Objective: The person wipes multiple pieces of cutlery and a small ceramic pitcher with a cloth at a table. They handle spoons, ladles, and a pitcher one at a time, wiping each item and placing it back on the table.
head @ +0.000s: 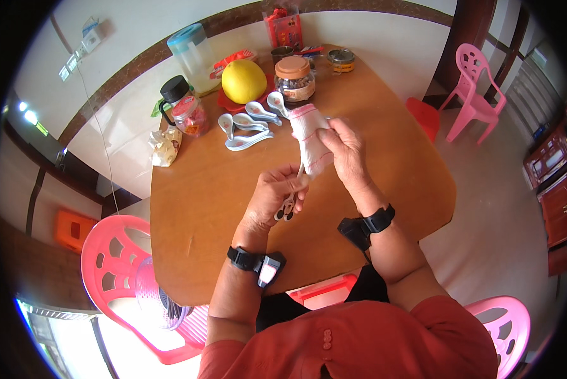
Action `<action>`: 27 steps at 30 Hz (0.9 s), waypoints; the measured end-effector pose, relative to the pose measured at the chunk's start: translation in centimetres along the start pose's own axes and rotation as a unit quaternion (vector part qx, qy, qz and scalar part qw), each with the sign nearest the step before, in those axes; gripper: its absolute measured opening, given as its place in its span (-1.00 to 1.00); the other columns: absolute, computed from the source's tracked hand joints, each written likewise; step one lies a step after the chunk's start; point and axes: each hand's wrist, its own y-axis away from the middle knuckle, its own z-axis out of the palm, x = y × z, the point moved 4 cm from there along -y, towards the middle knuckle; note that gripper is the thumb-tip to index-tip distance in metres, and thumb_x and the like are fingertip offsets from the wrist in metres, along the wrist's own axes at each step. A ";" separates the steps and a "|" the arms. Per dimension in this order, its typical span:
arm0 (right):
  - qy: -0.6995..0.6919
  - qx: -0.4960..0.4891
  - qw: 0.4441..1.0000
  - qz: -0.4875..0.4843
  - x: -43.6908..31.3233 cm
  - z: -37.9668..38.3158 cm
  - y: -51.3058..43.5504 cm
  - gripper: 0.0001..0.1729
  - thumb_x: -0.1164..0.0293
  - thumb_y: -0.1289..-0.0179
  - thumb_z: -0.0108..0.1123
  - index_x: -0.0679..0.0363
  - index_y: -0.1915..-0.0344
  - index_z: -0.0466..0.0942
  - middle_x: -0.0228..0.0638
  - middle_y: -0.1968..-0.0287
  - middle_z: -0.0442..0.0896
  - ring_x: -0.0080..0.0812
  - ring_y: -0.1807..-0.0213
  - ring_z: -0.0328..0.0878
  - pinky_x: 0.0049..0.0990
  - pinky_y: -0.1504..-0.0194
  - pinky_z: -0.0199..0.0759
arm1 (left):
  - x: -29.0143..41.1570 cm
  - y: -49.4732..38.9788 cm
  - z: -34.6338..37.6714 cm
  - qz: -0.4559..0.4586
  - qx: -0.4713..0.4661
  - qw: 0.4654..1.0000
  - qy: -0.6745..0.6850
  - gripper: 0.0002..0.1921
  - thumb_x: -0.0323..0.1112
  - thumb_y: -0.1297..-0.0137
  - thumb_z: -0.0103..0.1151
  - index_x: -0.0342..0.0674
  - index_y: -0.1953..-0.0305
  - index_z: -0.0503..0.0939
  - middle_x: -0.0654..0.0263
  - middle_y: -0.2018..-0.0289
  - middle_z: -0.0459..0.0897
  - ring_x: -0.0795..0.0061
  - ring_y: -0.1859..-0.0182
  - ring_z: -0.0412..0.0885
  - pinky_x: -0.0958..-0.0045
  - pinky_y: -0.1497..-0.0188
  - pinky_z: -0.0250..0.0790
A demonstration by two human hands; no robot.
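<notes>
My left hand (278,192) grips the thin handle of a utensil (288,206), whose end shows a black-and-white cartoon figure. Its other end runs up behind or into a white cloth with pink stripes (306,135), so its head is hidden. The cloth is pinched between the thumb and fingers of my right hand (344,144). Both hands are above the wooden table (207,199). Beyond them lie several white soup spoons with printed bowls (250,137), some stacked. One more spoon (277,102) lies close to the cloth's upper left edge.
A yellow pomelo (243,81) sits on a red plate (225,101). Around it stand an orange-lidded jar (295,80), a blue-lidded pitcher (191,57), a pink-filled jar (189,116), a black-lidded flask (173,90) and a tissue pack (165,147). A pink plastic chair (110,265) adjoins the table's left side.
</notes>
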 end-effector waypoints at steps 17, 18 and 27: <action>-0.375 -0.037 0.873 0.309 0.9 1.7 1.4 -0.78 0.51 -0.34 0.17 0.33 0.05 0.61 -0.30 0.19 0.72 -0.46 0.22 0.69 -0.50 0.22 0.59 | -0.8 -0.5 0.5 -0.016 -0.089 0.983 0.158 -0.76 -0.35 -0.49 0.09 -0.41 -0.01 0.55 0.28 0.51 0.57 0.48 0.60 0.50 0.52 0.58 0.34; -0.381 -0.014 0.880 0.284 0.8 1.1 1.0 -0.73 0.50 -0.36 0.12 0.33 -0.01 0.58 -0.26 0.15 0.72 -0.44 0.19 0.70 -0.52 0.23 0.60 | -0.9 -0.5 0.6 -0.012 -0.050 0.993 0.109 -0.75 -0.35 -0.49 0.10 -0.41 -0.03 0.55 0.27 0.50 0.59 0.48 0.58 0.53 0.52 0.57 0.36; -0.409 0.035 0.867 0.285 1.4 1.3 1.1 -0.70 0.48 -0.39 0.17 0.30 -0.09 0.53 -0.26 0.00 0.67 -0.44 0.04 0.65 -0.45 0.07 0.54 | -0.6 -0.3 0.5 0.089 0.087 0.992 -0.034 -0.80 -0.36 -0.45 0.12 -0.37 0.05 0.59 0.27 0.51 0.59 0.56 0.62 0.45 0.58 0.62 0.24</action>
